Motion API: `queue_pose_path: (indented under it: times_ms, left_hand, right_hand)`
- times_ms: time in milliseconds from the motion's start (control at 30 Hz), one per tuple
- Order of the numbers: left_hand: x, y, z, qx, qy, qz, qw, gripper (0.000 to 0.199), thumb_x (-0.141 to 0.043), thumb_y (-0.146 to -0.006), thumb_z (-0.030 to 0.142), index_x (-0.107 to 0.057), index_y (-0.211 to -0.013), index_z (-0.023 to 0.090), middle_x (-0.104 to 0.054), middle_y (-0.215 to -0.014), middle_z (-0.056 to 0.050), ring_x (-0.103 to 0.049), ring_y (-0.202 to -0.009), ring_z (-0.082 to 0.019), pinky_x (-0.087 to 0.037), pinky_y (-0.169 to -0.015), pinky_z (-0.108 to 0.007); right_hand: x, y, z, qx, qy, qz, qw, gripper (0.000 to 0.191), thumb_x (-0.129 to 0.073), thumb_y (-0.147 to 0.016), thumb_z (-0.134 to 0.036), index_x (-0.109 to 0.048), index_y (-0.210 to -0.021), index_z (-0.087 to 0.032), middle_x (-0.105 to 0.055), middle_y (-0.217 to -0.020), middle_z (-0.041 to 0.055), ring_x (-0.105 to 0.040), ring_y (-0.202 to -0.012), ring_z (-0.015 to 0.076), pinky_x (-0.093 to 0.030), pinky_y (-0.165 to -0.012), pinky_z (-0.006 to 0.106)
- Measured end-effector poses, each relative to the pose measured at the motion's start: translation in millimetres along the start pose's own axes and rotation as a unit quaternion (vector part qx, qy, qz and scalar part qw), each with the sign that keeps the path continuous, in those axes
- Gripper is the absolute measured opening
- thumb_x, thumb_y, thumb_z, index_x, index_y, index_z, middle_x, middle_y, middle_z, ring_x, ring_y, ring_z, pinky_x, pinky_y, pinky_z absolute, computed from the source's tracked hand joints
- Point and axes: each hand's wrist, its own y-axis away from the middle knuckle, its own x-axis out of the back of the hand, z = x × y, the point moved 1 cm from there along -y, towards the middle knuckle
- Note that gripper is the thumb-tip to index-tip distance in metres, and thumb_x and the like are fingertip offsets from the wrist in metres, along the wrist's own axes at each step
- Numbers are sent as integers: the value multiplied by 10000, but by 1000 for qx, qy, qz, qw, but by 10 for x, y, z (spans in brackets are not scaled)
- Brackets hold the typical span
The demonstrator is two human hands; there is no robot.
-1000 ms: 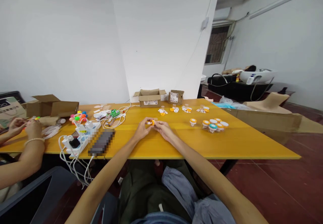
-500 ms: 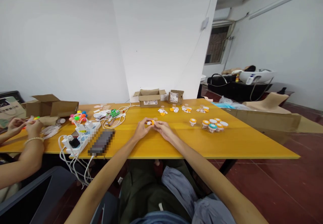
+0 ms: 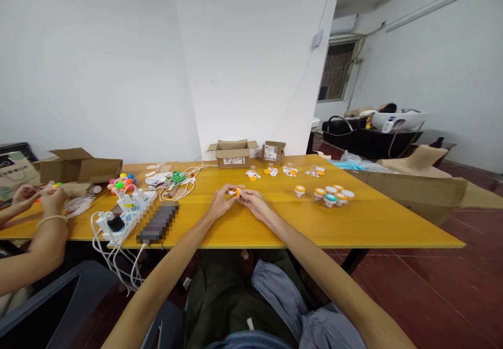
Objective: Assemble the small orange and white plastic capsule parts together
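A small orange-and-white plastic piece (image 3: 236,192) is held just above the table between my two hands. My left hand (image 3: 220,200) grips its left side, thumb and fingers closed. The fingertips of my right hand (image 3: 253,201) pinch its right side, partly hiding it. Something pale and see-through (image 3: 241,186) shows just behind the fingers. On the right stands a little clear cup with an orange-rimmed lid (image 3: 299,188), apart from a cluster of similar lidded cups (image 3: 330,199), one of them teal. Loose white and orange parts (image 3: 274,171) lie in small piles farther back.
Two cardboard boxes (image 3: 233,155) stand against the wall. On my left are a power strip with cables (image 3: 131,210), a dark pixelated phone-like slab (image 3: 157,224), a green circuit board (image 3: 177,176) and colourful balls (image 3: 122,182). A co-worker's hands (image 3: 51,200) work at far left.
The piece has turned slightly in my fingers, its orange rim now facing me more. Both hands stay in nearly the same place. The view has shifted a little.
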Motion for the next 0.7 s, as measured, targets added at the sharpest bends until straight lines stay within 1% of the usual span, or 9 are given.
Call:
queue_pose_path:
  times_ms: [133, 267, 367, 467, 567, 700]
  left_hand:
    - [9, 3, -10, 1, 5, -9, 1000, 239, -706, -813, 275, -689, -1045, 222, -744, -1063, -66, -683, -987, -209, -527, -885, -360]
    - [10, 4, -33, 1, 3, -20, 1000, 245, -689, -819, 266, -691, -1061, 227, -743, -1056, -58, -676, -966, -201, -523, -879, -356]
    - [13, 1, -44, 3, 7, -21, 1000, 249, -688, -814, 262, -693, -1061, 227, -742, -1052, -58, -671, -965, -202, -522, -877, -354]
    - [20, -6, -39, 7, 17, -22, 1000, 257, -697, -805, 271, -694, -1056, 218, -742, -1036, -60, -670, -952, -205, -524, -872, -356]
    - [22, -12, -35, 12, 29, -18, 999, 246, -703, -792, 267, -696, -1031, 210, -740, -1005, -54, -669, -925, -199, -528, -859, -346]
    - [13, -17, -65, 28, 37, -5, 999, 214, -713, -772, 264, -697, -975, 201, -735, -919, -31, -660, -846, -177, -531, -808, -317]
  right_hand:
    - [16, -12, 17, 0, 0, -5, 1000, 270, -897, -551, -346, -734, -705, -196, -738, -798, 55, -671, -818, 188, -531, -872, 361]
    - [27, -24, 31, -3, -4, -8, 1000, 229, -886, -588, -325, -718, -679, -197, -737, -804, 58, -671, -778, 179, -533, -862, 363]
    - [30, -26, 24, -12, -2, -7, 1000, 198, -871, -617, -300, -712, -668, -194, -731, -787, 59, -669, -749, 173, -535, -834, 353]
    - [21, -15, 1, -19, 2, -7, 1000, 203, -874, -614, -301, -707, -657, -195, -729, -768, 55, -662, -711, 163, -537, -800, 341]
    - [-6, 5, -23, -18, 11, -11, 1000, 255, -892, -578, -354, -706, -658, -200, -725, -739, 41, -656, -686, 153, -537, -775, 325]
    - [-43, 12, -29, 2, 54, -13, 998, 370, -872, -546, -505, -687, -640, -199, -703, -685, 27, -646, -666, 157, -532, -752, 325]
